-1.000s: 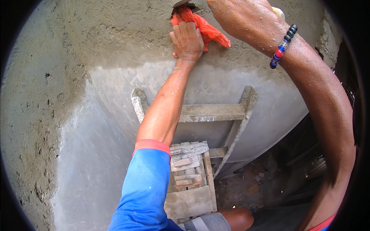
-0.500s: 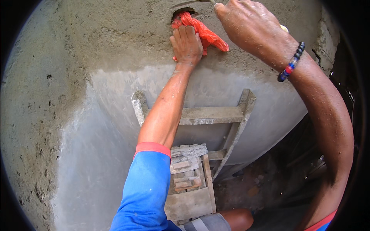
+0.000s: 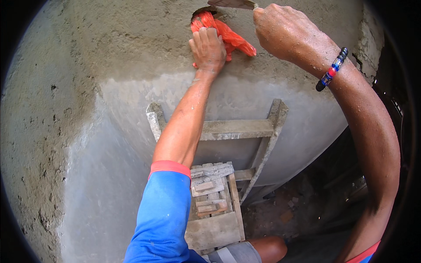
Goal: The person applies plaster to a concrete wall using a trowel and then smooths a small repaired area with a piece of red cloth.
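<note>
A crumpled red plastic bag (image 3: 233,39) sticks out of a dark hole (image 3: 215,13) in the rough plastered wall (image 3: 144,41). My left hand (image 3: 208,51) is closed on the bag just below the hole, its fingers bent over the plastic. Higher up and to the right, my right hand (image 3: 287,33) grips a trowel at the handle, which is mostly hidden in the fist. The trowel's metal blade (image 3: 232,4) points left across the upper edge of the hole; whether it touches the wall, I cannot tell.
Below the rough band the wall turns smooth and grey (image 3: 307,114). A wooden ladder (image 3: 239,130) leans against it. Further down, a plank platform (image 3: 215,230) carries wooden floats (image 3: 210,207). Rubble (image 3: 287,215) lies on the dark floor at the right. A bare knee (image 3: 268,248) shows at the bottom.
The trowel blade has turned from nearly edge-on to showing more of its face. My right hand has shifted slightly right and down. My left hand stays on the bag.
</note>
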The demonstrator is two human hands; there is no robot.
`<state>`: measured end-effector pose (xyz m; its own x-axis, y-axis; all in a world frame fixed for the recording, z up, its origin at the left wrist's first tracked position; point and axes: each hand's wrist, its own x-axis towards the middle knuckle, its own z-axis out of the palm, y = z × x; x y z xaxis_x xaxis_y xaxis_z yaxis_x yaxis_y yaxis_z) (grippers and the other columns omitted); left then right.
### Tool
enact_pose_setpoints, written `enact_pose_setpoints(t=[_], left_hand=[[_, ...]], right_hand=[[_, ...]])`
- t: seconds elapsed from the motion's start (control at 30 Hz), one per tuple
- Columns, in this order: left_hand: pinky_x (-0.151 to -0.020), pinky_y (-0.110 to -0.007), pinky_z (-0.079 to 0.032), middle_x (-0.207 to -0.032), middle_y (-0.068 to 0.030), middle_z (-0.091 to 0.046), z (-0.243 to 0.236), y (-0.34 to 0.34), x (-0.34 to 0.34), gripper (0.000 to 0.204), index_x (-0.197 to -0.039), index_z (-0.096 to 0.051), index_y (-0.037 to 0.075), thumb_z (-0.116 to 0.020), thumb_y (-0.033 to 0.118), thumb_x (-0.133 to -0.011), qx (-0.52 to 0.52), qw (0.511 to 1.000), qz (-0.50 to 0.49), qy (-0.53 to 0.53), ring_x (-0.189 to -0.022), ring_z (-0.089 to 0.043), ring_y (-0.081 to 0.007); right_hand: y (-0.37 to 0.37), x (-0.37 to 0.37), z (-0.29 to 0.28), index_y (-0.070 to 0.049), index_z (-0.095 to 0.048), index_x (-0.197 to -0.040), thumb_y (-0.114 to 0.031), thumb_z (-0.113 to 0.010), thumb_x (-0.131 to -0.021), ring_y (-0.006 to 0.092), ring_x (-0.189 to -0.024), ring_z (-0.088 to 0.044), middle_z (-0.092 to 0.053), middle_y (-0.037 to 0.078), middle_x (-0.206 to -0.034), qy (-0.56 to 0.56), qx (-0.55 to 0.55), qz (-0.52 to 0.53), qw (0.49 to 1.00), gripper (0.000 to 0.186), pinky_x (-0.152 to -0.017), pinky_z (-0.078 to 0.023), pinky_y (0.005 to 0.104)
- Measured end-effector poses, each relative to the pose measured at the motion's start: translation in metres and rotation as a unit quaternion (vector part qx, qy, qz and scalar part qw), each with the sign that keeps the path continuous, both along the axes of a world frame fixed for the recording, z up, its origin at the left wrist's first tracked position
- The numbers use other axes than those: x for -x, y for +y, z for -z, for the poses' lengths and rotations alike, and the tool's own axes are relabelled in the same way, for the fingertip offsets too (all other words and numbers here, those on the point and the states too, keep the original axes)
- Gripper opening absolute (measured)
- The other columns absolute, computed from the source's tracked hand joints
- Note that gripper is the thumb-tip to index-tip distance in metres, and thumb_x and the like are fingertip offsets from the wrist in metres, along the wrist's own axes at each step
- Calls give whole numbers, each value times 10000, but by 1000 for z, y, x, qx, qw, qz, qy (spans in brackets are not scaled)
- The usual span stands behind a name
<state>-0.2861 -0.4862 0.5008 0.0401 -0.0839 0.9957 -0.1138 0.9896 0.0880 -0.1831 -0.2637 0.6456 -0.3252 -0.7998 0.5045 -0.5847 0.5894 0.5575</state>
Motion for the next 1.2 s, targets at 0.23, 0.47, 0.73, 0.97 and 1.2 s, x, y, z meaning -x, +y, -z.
enact_pose_setpoints(t=[0.23,0.47,0.73,0.97,1.2], left_hand=[[-813,-470,-381,-1011,-109,-557,0,0,-1,237,-1007,-544,88,-677,187,-837,4,1000,4,2,-979,-512,-328],[-819,-469,-384,-998,-123,-555,-4,4,-6,205,-1003,-546,75,-636,177,-850,-9,1000,16,-20,-975,-513,-342],[-831,-471,-390,-1003,-116,-572,-10,1,-15,204,-989,-567,68,-665,170,-842,-42,997,33,-49,-994,-525,-330],[-818,-470,-390,-988,-104,-576,-12,3,-19,188,-976,-573,65,-668,142,-832,-38,996,51,-56,-975,-527,-330],[-818,-471,-391,-996,-122,-586,-12,2,-21,202,-984,-591,55,-669,134,-816,-25,996,57,-57,-984,-535,-336]], right_hand=[[-10,-7,4,3,-714,-770,-166,-669,-776,328,-717,-728,-706,209,-755,2,-12,27,1000,174,-620,-582,410],[-32,-18,3,-33,-753,-872,-225,-676,-811,297,-804,-740,-735,175,-845,-62,42,54,996,216,-718,-589,413],[7,-44,-15,3,-731,-813,-173,-660,-795,344,-757,-724,-710,213,-788,-73,7,13,997,191,-659,-578,426],[-20,-7,24,4,-700,-870,-92,-633,-834,336,-764,-728,-703,194,-757,14,54,-24,998,123,-672,-592,406],[-38,-9,51,25,-706,-817,-37,-657,-817,300,-766,-746,-714,205,-760,67,99,-18,993,79,-588,-613,362]])
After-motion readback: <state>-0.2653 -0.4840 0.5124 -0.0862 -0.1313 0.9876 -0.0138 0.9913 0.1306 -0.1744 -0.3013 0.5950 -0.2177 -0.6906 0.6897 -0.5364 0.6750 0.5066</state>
